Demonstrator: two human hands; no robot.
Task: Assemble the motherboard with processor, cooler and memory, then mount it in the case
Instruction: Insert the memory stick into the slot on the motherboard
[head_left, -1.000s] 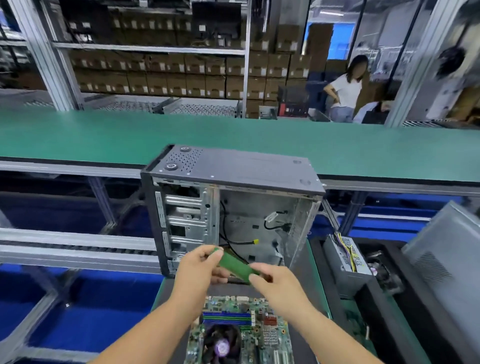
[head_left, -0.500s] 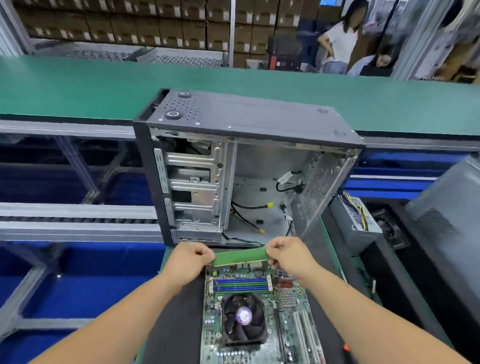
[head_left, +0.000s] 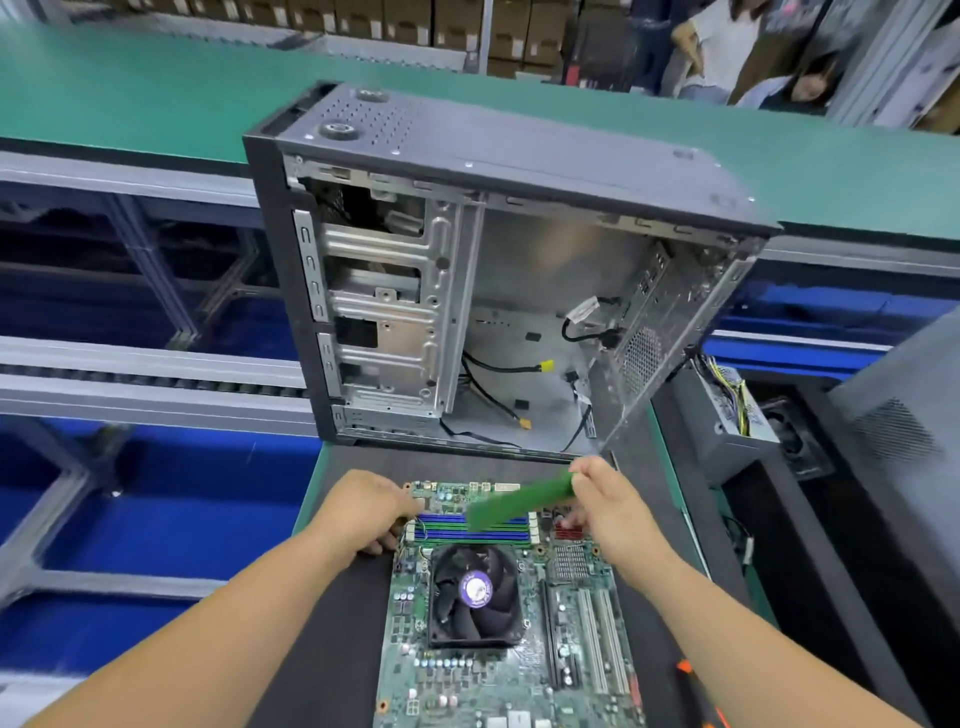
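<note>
A green motherboard (head_left: 498, 670) lies flat on a black mat, with a black fan cooler (head_left: 475, 597) mounted at its middle and blue memory slots (head_left: 447, 527) along its far end. My right hand (head_left: 608, 504) pinches one end of a green memory stick (head_left: 519, 504), which slants down over the slots, blurred. My left hand (head_left: 363, 512) rests on the board's far left corner, fingers curled at the slot ends. The open grey case (head_left: 519, 291) stands just beyond the board, its loose cables hanging inside.
A grey power supply (head_left: 727, 421) with coloured wires sits right of the case, and a grey side panel (head_left: 904, 426) leans further right. An orange tool handle (head_left: 691, 675) lies at the mat's right edge. Behind runs a green conveyor belt (head_left: 156, 98); two people are at the far right.
My left hand has let go of the memory stick and dropped to the board's left corner. My right hand alone now holds the stick, tilted down over the slots. The view has tilted down.
</note>
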